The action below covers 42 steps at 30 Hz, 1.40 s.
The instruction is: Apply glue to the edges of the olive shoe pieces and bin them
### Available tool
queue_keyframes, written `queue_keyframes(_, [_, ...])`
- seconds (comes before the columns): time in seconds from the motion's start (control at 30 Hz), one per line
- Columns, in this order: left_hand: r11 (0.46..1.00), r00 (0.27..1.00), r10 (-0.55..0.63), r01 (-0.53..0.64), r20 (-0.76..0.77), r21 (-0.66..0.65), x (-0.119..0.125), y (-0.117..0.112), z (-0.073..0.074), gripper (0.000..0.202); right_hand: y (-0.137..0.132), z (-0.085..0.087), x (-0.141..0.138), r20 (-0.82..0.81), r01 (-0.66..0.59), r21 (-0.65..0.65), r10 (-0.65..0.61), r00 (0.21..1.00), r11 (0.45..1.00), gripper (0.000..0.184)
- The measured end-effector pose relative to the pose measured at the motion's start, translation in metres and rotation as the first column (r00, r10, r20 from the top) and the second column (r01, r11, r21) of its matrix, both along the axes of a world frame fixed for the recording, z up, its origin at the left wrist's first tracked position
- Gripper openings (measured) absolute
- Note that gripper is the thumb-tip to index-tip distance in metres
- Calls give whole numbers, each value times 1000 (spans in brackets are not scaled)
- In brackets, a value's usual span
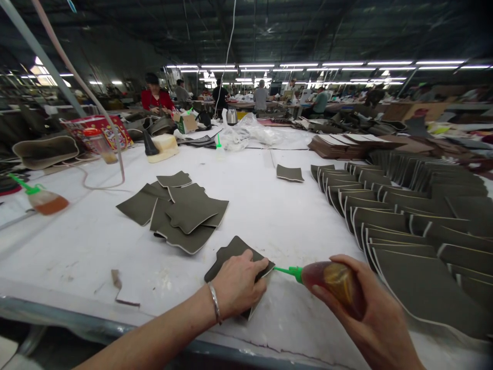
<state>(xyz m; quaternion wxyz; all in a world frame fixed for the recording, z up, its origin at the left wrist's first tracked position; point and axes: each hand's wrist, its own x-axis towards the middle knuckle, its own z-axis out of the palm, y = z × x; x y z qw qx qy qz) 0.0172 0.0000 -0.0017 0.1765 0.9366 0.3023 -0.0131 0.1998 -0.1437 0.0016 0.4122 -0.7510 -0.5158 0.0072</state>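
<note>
My left hand, with a bangle at the wrist, holds a dark olive-grey leather-like piece down on the white table. Its fingertips press near the piece's right corner, and the palm hides much of the piece. My right hand is wrapped round a soft squeeze bottle of amber liquid, tilted on its side. The bottle's thin green nozzle points left and meets the pale edge at that corner. Beyond my left hand lies a loose heap of similar pieces.
Overlapping rows of dark pieces cover the right side. A single piece lies farther back. At left are another green-capped bottle and a red-lidded jar. A scrap strip lies near the front edge. People work in the background.
</note>
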Motion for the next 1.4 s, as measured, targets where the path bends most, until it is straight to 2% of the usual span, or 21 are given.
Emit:
queue_keyframes(0.17, [1000,1000,-10,10,4,4,-1,0,-1,41,0,1,1,-141,7,-54,-14,990,998,44])
queue_keyframes(0.27, [1000,1000,-15,15,-2,13,-1,-2,-1,43,0,1,3,-103,13,-40,-17,995,999,45])
queue_keyframes(0.37, [1000,1000,-24,24,-7,18,-2,-3,-1,43,0,-1,5,-138,-17,-75,6,990,997,43])
queue_keyframes(0.43, [999,1000,-28,28,-4,19,-3,-3,-1,43,-1,-3,9,-150,-47,-107,31,988,993,41])
queue_keyframes(0.63, [999,999,-38,38,7,5,-4,-2,-2,46,-4,-12,17,-115,-53,-99,42,992,994,42])
queue_keyframes(0.73, [999,999,-47,47,14,1,-4,0,-2,46,-7,-14,15,-165,-135,-132,112,980,982,40])
queue_keyframes(0.9, [999,999,-44,44,20,-4,-6,0,-3,45,-8,-17,11,-201,-106,-103,84,976,989,39])
queue_keyframes(1.03, [998,998,-56,57,32,-5,-7,0,-3,47,-12,-18,6,-288,-148,-158,98,953,976,42])
queue_keyframes(1.2, [999,998,-54,53,40,3,-8,0,-3,46,-16,-18,6,-245,-164,-147,125,961,975,41])
queue_keyframes(1.4, [999,998,-53,53,35,-5,-8,-1,-3,47,-21,-22,0,-287,-197,-166,144,947,966,41])
